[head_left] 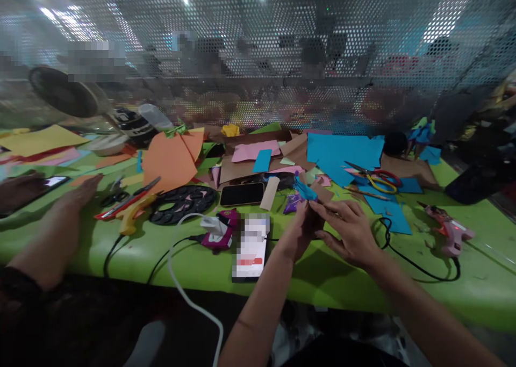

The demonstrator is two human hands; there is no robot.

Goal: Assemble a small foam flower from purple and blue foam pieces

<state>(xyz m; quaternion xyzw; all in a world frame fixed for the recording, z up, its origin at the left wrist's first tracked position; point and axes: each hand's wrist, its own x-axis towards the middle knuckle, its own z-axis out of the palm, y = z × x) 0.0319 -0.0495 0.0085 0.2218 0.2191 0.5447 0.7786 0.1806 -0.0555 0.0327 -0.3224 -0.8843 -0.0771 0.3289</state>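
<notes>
A small crumpled blue paper piece [305,189] sticks up from my left hand [305,228], whose fingers are closed round its lower end and mostly hidden. My right hand [350,228] meets it from the right, fingertips pressed at the base of the blue paper. A brown paper piece [323,193] shows just behind the fingertips; I cannot tell whether it is held too. Close behind my left hand lies a small purple packet [291,202]. Blue paper sheets [346,153], red-handled scissors [390,178] and yellow-handled scissors [381,186] lie beyond my right hand.
A pink glue gun [450,231] and its cord lie on the right. Left of my arms are a lit phone [252,249], a dark phone [242,194], a magenta power adapter [221,231] and a yellow glue gun [135,214]. Another person's hand [78,198] rests at far left.
</notes>
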